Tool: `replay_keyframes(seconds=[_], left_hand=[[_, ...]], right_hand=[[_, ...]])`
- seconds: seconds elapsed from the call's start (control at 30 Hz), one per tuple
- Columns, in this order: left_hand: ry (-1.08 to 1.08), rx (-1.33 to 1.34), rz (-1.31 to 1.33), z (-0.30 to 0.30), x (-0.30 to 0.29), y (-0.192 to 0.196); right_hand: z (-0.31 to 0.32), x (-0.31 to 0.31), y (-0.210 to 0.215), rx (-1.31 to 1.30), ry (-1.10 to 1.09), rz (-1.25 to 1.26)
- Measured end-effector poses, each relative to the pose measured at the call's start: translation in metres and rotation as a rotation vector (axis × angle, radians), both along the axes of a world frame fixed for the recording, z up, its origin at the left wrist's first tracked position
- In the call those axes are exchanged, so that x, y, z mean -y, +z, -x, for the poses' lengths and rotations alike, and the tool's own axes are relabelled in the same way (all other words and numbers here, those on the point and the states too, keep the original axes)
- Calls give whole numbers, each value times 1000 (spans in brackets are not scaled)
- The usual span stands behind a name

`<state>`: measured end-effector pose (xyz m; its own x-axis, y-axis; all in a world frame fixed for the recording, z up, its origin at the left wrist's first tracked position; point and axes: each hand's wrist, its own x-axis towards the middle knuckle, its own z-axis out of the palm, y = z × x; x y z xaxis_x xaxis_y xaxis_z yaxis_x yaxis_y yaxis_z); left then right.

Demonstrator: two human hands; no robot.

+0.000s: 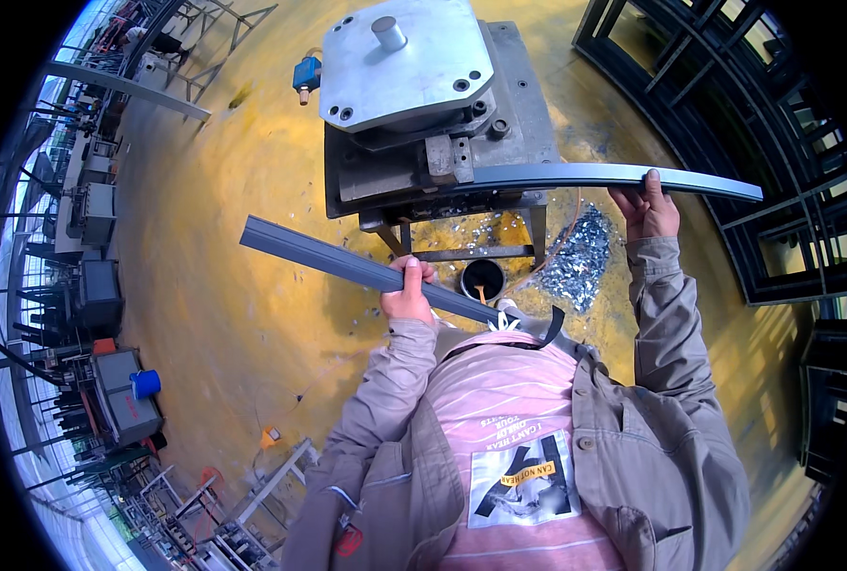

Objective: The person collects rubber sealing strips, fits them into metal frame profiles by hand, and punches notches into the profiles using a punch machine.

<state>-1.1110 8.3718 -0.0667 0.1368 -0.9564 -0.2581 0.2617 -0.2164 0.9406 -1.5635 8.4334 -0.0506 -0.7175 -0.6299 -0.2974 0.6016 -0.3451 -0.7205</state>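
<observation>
Worn yellow floor (233, 285), dark metal frames (695, 152), slanting sunlight (764, 376)

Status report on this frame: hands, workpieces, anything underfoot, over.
Left hand gripping dark grey profile, angled. Right hand gripping silver-grey profile, its left end at the press. Scrap heap on floor beside press stand.

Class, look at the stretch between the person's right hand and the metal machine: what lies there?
A long silver strip bridges it, reaching from the machine to the right hand and beyond, as the head view shows.
</observation>
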Motion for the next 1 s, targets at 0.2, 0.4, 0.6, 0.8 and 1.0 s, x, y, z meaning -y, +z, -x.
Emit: replay_keyframes(seconds=[0.2, 0.4, 0.6, 0.8, 1.0], left_hand=[[-5, -18, 7, 3, 17, 8], [42, -42, 101, 20, 64, 26], [292, 48, 110, -15, 92, 55], [461, -23, 177, -89, 148, 51], [327, -4, 158, -91, 157, 43]], right_hand=[[-19, 23, 6, -62, 17, -59], [-141, 57, -25, -281, 691, -348], [-55, 13, -17, -3, 292, -216], [33, -4, 5, -275, -51, -128], [54, -1, -9, -310, -25, -131]])
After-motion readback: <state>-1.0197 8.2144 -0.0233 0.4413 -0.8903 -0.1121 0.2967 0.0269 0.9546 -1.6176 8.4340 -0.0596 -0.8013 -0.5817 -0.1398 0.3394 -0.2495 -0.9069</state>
